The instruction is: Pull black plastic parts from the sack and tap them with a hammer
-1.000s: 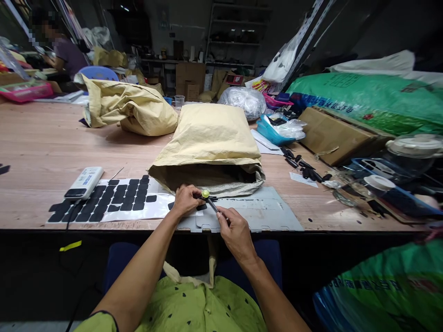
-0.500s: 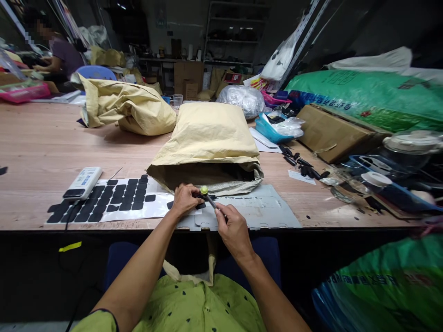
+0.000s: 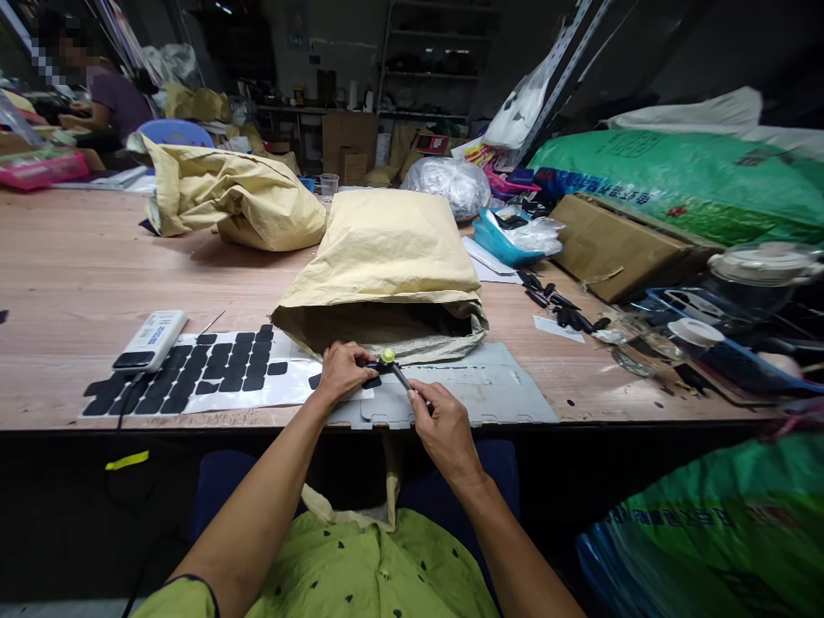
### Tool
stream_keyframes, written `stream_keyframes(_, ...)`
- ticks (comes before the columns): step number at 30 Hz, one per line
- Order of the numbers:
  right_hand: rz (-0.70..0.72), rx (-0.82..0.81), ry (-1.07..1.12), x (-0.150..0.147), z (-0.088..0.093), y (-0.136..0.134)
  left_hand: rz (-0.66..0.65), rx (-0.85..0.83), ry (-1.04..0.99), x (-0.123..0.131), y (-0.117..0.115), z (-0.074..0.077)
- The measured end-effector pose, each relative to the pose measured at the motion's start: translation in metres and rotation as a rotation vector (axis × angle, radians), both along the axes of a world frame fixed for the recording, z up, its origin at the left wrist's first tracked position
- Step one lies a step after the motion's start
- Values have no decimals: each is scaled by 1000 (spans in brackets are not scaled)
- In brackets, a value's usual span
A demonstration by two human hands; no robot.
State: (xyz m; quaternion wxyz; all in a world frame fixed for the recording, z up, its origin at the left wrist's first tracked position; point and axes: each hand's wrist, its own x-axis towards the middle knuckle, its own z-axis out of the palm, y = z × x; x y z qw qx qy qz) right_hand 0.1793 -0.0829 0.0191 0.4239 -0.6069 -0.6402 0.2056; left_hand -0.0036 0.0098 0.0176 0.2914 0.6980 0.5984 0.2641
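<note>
My right hand (image 3: 444, 429) is closed round the dark handle of a small hammer (image 3: 400, 376) with a round yellow-green head. That head is over a small black part (image 3: 377, 367) in front of the sack's mouth. My left hand (image 3: 344, 369) pinches the black part; its exact shape is too small to tell. Both hands are above a grey board (image 3: 451, 399) at the table's front edge. Just beyond them lies a cream woven sack (image 3: 402, 245), its dark mouth facing me. Left of my left hand is a white sheet with rows of black rounded stickers (image 3: 241, 360).
A white device (image 3: 153, 341) with a cable lies on the sticker sheet. Another cream sack (image 3: 238, 193) lies at back left. Black pieces (image 3: 563, 311), a cardboard box (image 3: 631, 245) and a blue tray (image 3: 508, 240) occupy the right. A person (image 3: 106, 107) sits at far left.
My right hand and the hammer have shifted slightly right, and the hammer's head has moved a little to the right. My left hand stays almost in place with the black part.
</note>
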Motion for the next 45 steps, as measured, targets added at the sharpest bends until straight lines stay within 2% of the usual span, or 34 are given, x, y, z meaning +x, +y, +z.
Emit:
stream_keyframes(2,-6,-17,7,1,-3,3,3,2,1,0,0,0)
stream_keyframes(6,-80,49,-47,8,0,17,-1,6,7,0,-1,0)
stream_keyframes(11,-205,77,-374,18,-6,44,-43,64,-4,-4,-4,2)
stream_keyframes(14,-223,107,-542,18,-18,55,-72,52,-114,-9,-3,0)
stream_keyframes(17,-244,139,-627,17,-29,58,-58,14,-306,-13,0,-3)
stream_keyframes(20,-267,178,-665,16,-34,58,-31,-67,-543,-14,-3,0)
stream_keyframes(23,-259,165,-681,16,-33,58,-2,-172,-778,-11,-16,11)
stream_keyframes(26,-246,130,-662,16,-31,57,55,-379,-1017,-6,-33,21)
stream_keyframes(30,-248,131,-660,15,-30,57,112,-627,-1271,0,-51,26)
stream_keyframes(35,-252,97,-689,14,-29,57,108,-760,-1396,2,-59,28)
stream_keyframes(45,-281,50,-684,13,-27,56,141,-938,-1485,1,-78,28)
